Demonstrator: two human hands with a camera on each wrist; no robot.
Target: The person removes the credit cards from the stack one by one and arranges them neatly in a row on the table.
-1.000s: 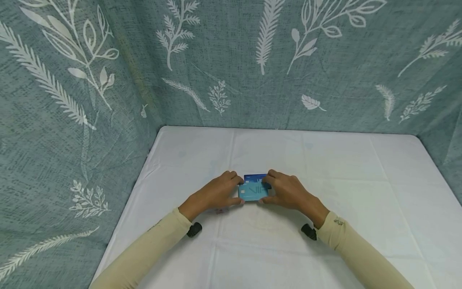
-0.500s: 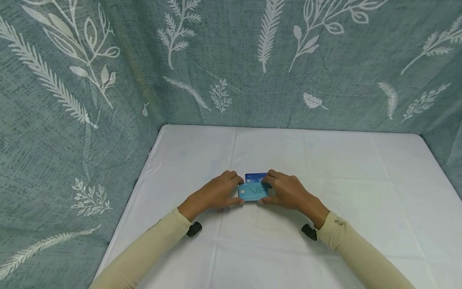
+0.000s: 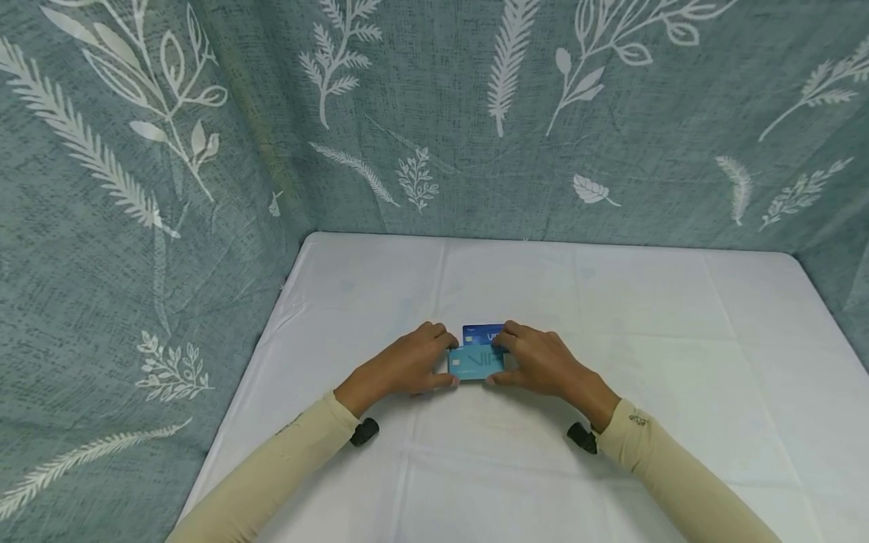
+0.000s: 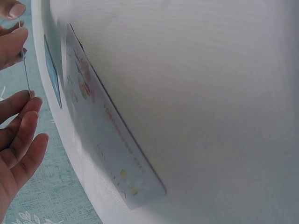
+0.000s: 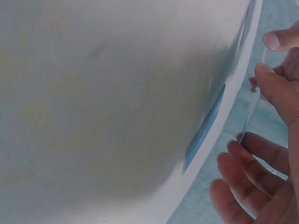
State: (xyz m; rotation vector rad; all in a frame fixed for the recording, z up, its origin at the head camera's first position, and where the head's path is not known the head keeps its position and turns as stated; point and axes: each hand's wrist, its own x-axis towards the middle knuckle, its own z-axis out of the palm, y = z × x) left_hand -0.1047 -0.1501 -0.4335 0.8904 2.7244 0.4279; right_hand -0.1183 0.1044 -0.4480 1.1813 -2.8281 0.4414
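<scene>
Both hands hold a light blue card (image 3: 477, 366) with dark lettering and a chip, one at each short end. My left hand (image 3: 410, 362) pinches its left side between thumb and fingers; my right hand (image 3: 543, 360) pinches the right side. In both wrist views the held card (image 5: 251, 112) appears nearly edge-on, raised above the table. A dark blue card (image 3: 478, 332) lies just beyond it, partly covered by my right fingers in the head view. In the left wrist view a pale card (image 4: 110, 130) with reddish print lies on the table, mostly hidden below my left hand in the head view.
A white cloth covers the table (image 3: 652, 362), whose far edge meets a green-grey curtain (image 3: 448, 83) with white leaf prints. The curtain also hangs along the left side. Black wrist cameras, one on the left wrist (image 3: 364, 431), show under the sleeves.
Both hands keep their grip on the light blue card with almost no movement. The head view has shifted slightly, so the dark blue card appears a little farther right.
</scene>
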